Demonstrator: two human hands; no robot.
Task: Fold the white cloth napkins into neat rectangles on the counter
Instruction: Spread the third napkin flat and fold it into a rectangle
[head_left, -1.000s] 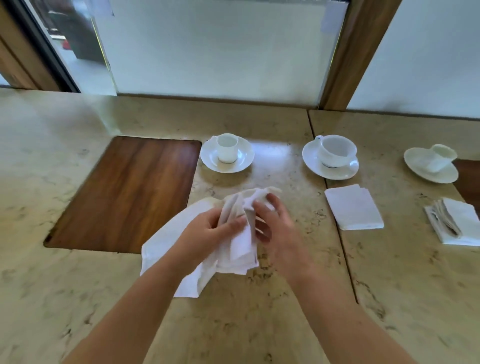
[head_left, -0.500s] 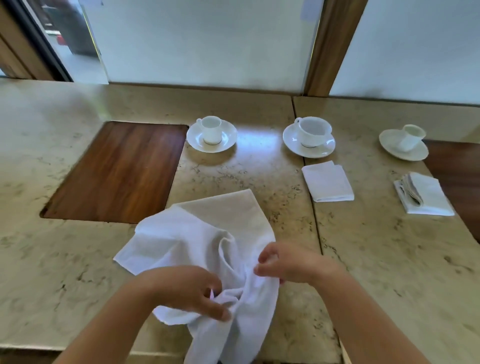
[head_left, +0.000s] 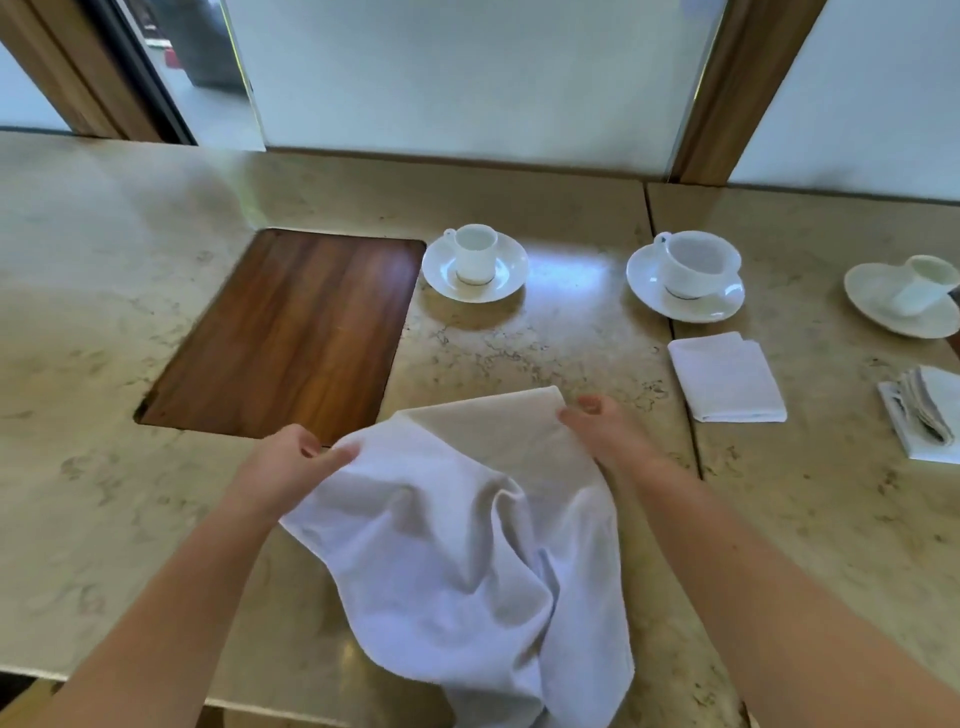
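Observation:
A large white cloth napkin (head_left: 467, 545) lies spread and wrinkled on the beige stone counter (head_left: 104, 364), its near end hanging over the front edge. My left hand (head_left: 291, 462) pinches its far left corner. My right hand (head_left: 602, 426) pinches its far right corner. The far edge of the cloth is stretched between the two hands. One folded white napkin (head_left: 727, 379) lies flat to the right. Another folded napkin (head_left: 924, 410) rests at the right border, partly cut off.
A dark wooden inset panel (head_left: 291, 332) sits left of centre. Three white cups on saucers stand along the back: a small cup (head_left: 475, 262), a wider cup (head_left: 685, 275) and a tipped cup (head_left: 909, 296). Frosted glass and wooden posts rise behind the counter.
The napkin went from a bunched bundle in both hands to an opened sheet. My hands moved apart and away from me, each now holding a far corner.

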